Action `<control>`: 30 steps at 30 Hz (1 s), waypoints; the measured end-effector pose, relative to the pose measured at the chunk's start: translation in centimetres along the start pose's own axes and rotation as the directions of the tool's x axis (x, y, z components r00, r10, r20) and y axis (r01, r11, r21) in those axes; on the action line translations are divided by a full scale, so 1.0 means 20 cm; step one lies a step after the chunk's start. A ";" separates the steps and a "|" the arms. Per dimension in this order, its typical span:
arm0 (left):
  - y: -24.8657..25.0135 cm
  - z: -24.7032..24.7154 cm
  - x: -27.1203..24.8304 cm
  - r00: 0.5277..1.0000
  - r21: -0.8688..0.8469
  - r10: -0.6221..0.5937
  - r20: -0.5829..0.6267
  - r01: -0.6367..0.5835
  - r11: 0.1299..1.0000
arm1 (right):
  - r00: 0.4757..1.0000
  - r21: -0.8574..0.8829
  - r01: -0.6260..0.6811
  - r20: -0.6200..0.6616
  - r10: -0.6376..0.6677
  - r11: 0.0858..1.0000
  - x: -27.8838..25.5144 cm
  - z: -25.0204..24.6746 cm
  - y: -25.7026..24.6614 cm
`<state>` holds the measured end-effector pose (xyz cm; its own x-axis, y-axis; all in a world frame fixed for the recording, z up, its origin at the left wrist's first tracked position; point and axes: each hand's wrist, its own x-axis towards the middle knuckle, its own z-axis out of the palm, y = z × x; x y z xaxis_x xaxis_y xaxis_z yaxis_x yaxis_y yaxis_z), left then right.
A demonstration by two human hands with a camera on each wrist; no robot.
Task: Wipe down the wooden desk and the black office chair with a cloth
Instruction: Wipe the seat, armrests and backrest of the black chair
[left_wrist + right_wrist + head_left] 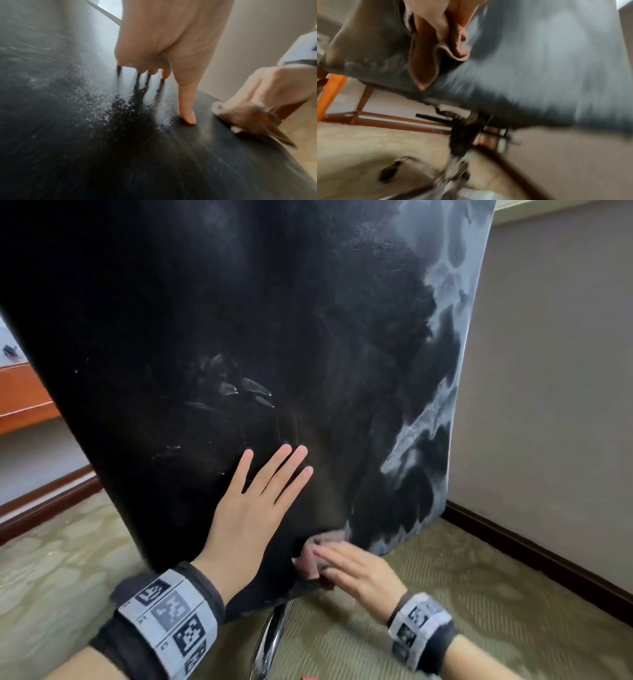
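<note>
Carpeted floor (pixel 445 594) carries the black office chair (pixel 205 302), whose smooth, slick backrest likely swivels under pressure: left hand (pixel 251 508), fingers flat and spread, braces it while right hand (pixel 356 571) pinches the soft, light cloth (pixel 313 554) at 6 o'clock.

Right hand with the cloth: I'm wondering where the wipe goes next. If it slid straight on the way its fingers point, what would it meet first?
Probably the left hand pressed flat on the chair back; depth is unclear.
</note>
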<state>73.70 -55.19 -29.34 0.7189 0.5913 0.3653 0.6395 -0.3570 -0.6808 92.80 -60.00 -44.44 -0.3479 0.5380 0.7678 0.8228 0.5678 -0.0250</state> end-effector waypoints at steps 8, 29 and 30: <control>0.01 0.03 0.01 1.000 -0.015 -0.009 -0.029 0.009 1.000 | 0.899 0.074 -0.334 -0.273 0.341 0.940 0.19 -0.07 0.10; 0.03 0.02 0.00 1.000 -0.025 -0.015 -0.010 0.014 1.000 | 0.978 0.307 -0.130 0.196 0.072 0.943 -0.13 0.32 -0.41; 0.02 0.02 -0.01 1.000 -0.036 -0.010 -0.019 0.009 0.999 | 0.968 0.319 -0.071 0.249 -0.011 0.945 -0.06 0.33 -0.40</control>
<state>73.73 -55.16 -29.87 0.7178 0.5810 0.3837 0.6553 -0.3776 -0.6542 83.69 -61.02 -49.30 -0.4583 0.6698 0.5843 0.6591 0.6971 -0.2822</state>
